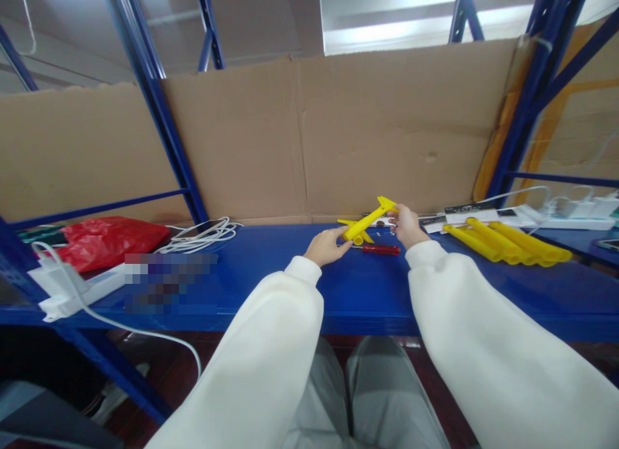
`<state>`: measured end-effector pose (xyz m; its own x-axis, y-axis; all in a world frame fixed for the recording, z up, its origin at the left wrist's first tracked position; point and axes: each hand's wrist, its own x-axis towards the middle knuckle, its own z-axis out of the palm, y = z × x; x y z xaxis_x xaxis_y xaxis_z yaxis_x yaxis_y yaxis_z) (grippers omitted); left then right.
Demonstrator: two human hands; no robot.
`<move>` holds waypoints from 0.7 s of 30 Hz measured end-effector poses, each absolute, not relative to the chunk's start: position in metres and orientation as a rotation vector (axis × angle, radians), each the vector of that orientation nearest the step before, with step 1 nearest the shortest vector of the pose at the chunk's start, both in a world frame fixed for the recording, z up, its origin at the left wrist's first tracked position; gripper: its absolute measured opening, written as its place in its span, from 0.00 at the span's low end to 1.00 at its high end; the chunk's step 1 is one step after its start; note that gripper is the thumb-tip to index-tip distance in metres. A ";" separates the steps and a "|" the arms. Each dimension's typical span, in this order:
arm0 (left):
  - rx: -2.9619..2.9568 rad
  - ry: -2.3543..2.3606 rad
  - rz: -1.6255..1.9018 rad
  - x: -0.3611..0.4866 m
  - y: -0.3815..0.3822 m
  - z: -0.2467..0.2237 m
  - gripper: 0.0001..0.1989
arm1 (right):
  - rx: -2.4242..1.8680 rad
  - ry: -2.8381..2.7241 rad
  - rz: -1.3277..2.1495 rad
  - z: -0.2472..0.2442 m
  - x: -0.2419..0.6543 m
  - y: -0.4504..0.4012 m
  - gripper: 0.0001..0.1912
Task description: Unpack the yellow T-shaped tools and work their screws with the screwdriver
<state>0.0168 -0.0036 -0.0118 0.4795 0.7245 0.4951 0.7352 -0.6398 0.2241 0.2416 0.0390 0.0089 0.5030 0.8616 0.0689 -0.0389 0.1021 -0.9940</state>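
A yellow tube-shaped part (365, 224) with a flared, finned end is tilted above the blue shelf. My left hand (329, 246) grips its lower left end. At its upper right end, my right hand (406, 225) has its fingers closed by the finned tip; whether they pinch the part or something small is hidden. Beneath the part, another yellow piece with fins (358, 240) lies on the shelf. A screwdriver with a red handle (381, 249) rests just in front of it, between my hands.
Several yellow tubes (507, 242) lie at the right beside white strips and power plugs (578, 208). On the left are a red plastic bag (113, 240), a coiled white cable (206, 236) and a power strip (91, 294). Cardboard (242, 146) and blue posts stand behind the shelf (271, 242).
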 end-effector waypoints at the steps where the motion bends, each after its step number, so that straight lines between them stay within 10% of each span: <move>1: -2.692 -1.303 -0.902 0.017 -0.004 -0.012 0.25 | -1.299 -0.831 0.783 0.008 0.241 0.039 0.20; 21: -2.279 -1.750 -0.436 0.033 0.007 -0.005 0.17 | -1.188 -0.979 0.882 0.009 0.227 0.023 0.04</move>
<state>0.0325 0.0066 -0.0051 0.2404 0.8965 0.3722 0.9663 -0.2574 -0.0040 0.2269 0.0235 0.0087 0.3372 0.9309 0.1405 -0.0426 0.1641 -0.9855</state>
